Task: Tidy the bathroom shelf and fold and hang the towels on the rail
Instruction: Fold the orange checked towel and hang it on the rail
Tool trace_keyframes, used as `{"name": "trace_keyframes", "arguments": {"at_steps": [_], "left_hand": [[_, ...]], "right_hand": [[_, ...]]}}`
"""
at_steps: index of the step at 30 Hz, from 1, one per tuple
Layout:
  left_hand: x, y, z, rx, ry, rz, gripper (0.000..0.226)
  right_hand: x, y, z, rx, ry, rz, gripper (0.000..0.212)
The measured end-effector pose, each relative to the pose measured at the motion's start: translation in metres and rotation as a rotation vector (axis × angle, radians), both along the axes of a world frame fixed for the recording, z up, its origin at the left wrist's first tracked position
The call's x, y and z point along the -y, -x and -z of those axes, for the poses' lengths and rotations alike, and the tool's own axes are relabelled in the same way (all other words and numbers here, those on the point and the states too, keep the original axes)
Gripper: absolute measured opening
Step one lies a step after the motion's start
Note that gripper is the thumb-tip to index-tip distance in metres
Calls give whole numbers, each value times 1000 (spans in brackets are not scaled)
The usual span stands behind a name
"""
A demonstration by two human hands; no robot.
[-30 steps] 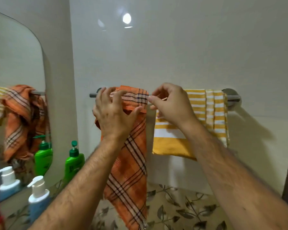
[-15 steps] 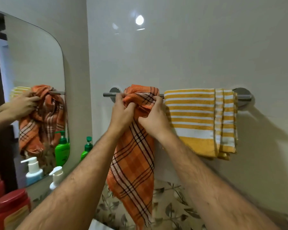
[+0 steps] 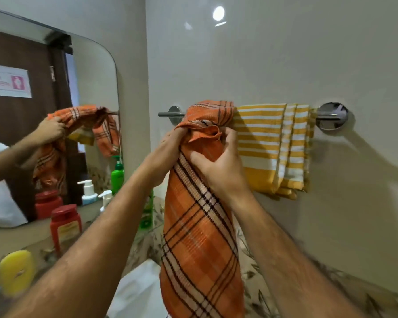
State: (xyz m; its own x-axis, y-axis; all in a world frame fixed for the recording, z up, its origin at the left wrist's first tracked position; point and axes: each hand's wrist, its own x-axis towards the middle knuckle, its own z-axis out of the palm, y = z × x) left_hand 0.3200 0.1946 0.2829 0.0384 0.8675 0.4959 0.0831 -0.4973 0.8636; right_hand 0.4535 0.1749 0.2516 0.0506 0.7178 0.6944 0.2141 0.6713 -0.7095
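Observation:
An orange plaid towel [image 3: 200, 237] hangs bunched over the left part of the chrome rail [image 3: 170, 114] and reaches far down. My left hand [image 3: 170, 145] grips its gathered folds just under the rail on the left side. My right hand [image 3: 221, 161] grips the same bunch from the right, fingers curled into the cloth. A yellow and white striped towel [image 3: 274, 145] hangs folded over the right part of the rail, touching the orange one.
A mirror [image 3: 44, 99] fills the left wall and reflects hands and towel. On the shelf below stand a red jar [image 3: 66, 226], a green pump bottle [image 3: 146, 214], a white pump bottle [image 3: 105, 198] and a yellow object [image 3: 15, 271]. The rail's right mount [image 3: 331, 115] is bare.
Both hands slid down from the rail top and closed on the orange towel's bunched folds. The view swung left, showing more mirror and shelf.

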Motion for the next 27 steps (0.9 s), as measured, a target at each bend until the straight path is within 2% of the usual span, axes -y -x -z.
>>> {"name": "trace_keyframes", "arguments": {"at_steps": [3,7,11,15,17,19,22,25,27], "left_hand": [[38,-17,8,-105,37,-18,56],[88,-40,34,-213,88,-22,28],[142,-59,50,-354,164,1,32],[182,-74,55,-470,274,54,21],[201,-84,56,-535,348,69,17],[212,-93,58,-608,393,116,24],[229,-106,66,-645,406,191,31],[245,-120,81,-613,380,248,27],[255,-130,96,-575,332,256,31]], "right_hand": [[23,-29,14,17,44,-93,71],[55,-68,39,-11,80,-264,64],[88,-95,62,0,112,-359,63],[117,-117,78,68,190,-369,61],[134,-130,82,140,202,-322,54],[147,-142,88,178,191,-300,38],[169,-158,98,140,210,-352,28],[190,-169,108,74,233,-405,35],[204,-169,116,60,248,-426,63]]}}
